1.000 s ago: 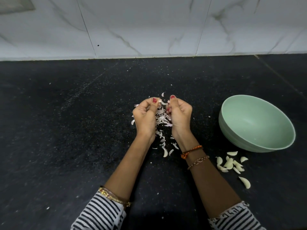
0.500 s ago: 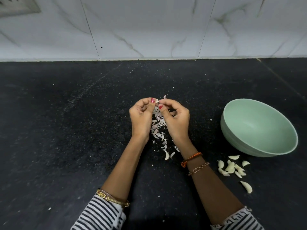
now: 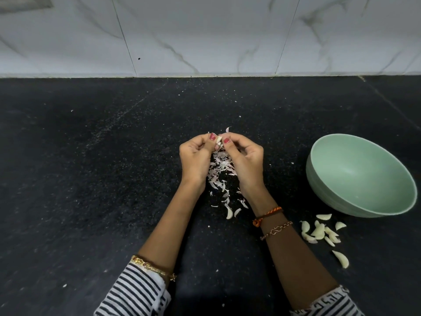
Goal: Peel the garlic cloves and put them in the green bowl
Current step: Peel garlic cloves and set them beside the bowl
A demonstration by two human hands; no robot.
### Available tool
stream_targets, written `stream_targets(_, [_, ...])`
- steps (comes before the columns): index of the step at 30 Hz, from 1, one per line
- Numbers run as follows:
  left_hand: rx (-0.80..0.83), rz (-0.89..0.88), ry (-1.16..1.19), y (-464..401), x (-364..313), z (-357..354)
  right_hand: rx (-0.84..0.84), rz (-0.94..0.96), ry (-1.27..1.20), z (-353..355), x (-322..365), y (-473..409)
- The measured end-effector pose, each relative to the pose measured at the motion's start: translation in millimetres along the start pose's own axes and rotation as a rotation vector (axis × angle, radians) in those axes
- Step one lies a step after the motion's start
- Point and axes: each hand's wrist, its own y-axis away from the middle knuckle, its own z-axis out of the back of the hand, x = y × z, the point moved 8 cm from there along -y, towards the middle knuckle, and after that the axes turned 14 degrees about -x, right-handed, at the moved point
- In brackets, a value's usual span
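Hands, left & right, pinch prob. one garlic clove over peel scraps.

The left hand and right hand met above the middle of the counter, a garlic clove pinched between them. The heap of peels lay beneath and nearer the person. The bowl stood to the right, with peeled cloves on the counter just before it. The tiled wall rose behind.

garlic clove mostly hidden by fingertips
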Motion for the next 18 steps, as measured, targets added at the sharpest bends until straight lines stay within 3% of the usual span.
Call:
stream_targets(8, [0.047, -0.061, -0.031, 1.9, -0.6, -10.2, -0.026, -0.044, -0.039, 1.7, -9.8, -4.3])
stream_targets(12, [-0.043, -0.045, -0.040, -4.6, 2.2, -1.0, -0.032, -0.042, -0.022, 2.9, -9.4, -6.0])
stream_targets(18, [-0.001, -0.165, -0.146, -3.7, -5.5, 0.8, -0.100, -0.037, -0.015, 10.4, -8.3, -8.0])
